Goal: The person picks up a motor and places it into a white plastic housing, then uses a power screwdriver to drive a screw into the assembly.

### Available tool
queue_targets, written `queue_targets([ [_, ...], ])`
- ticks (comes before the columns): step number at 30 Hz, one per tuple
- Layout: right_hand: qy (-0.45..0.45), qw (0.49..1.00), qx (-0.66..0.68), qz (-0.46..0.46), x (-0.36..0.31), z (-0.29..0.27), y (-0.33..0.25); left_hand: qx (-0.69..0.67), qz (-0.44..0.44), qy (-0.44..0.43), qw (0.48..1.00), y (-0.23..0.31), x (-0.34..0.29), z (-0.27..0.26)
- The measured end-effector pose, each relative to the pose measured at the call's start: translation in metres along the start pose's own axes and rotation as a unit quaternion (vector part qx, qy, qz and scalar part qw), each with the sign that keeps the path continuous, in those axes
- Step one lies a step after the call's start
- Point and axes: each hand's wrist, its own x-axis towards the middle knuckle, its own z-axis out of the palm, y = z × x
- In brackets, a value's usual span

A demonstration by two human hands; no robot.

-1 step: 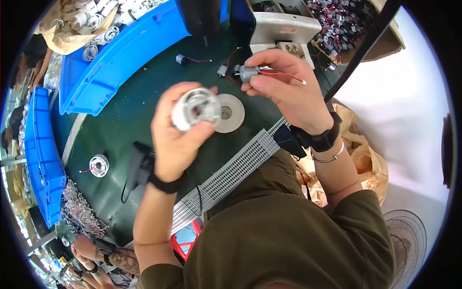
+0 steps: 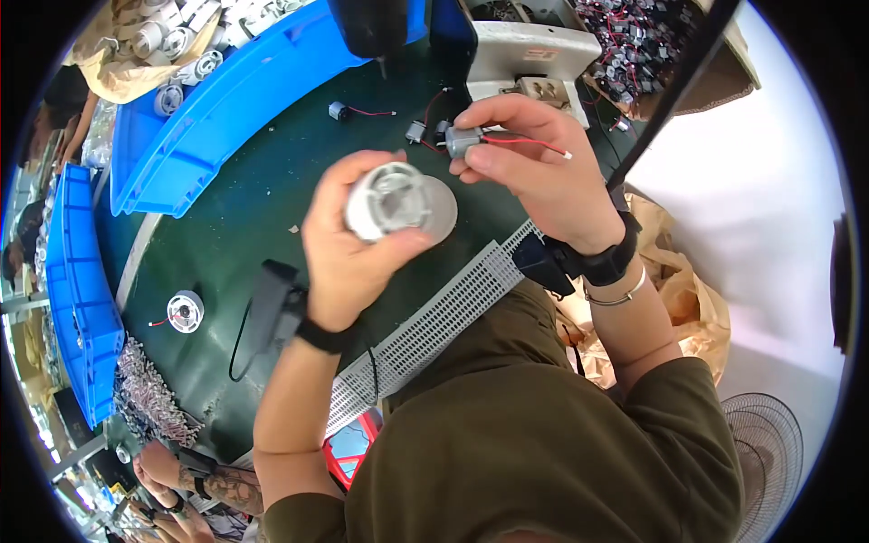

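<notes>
My left hand (image 2: 348, 258) is closed round a white round plastic housing (image 2: 391, 203), its ribbed open face turned up and slightly blurred. Between thumb and fingers, my right hand (image 2: 552, 172) pinches a small silver electric motor (image 2: 463, 141) with red and dark wires ending in a white plug. Partly hidden behind the housing, a grey ring-shaped disc (image 2: 442, 210) lies on the green table. Loose small motors with wires, one (image 2: 338, 110) and another (image 2: 415, 132), rest just beyond my hands. A second white housing (image 2: 186, 311) with a red wire sits at the left.
Blue bins (image 2: 226, 100) line the far left, with white housings (image 2: 167, 41) in paper behind. A metal fixture (image 2: 534, 54) stands at the back, beside a carton of motors (image 2: 634, 54). Screws (image 2: 149, 389) are heaped at lower left. Another person's hands (image 2: 161, 466) work beyond.
My left hand has moved right with the housing, closer to the motor, and now covers more of the grey disc. My right hand stays nearly still, holding the motor.
</notes>
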Motion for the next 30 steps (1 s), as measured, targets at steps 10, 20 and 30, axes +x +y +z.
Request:
queue_targets([
  [10,-0.080,0.969,-0.232,-0.030,-0.009,-0.001,0.005,0.246,0.073,0.004,0.967,-0.036,-0.010,0.003],
  [20,-0.151,0.885,-0.409,-0.164,0.010,0.003,0.003,0.382,0.147,-0.082,0.909,-0.012,0.002,0.003],
  [30,-0.300,0.822,-0.438,-0.206,0.025,0.002,0.005,0.359,0.035,-0.144,0.922,0.004,0.009,-0.009],
])
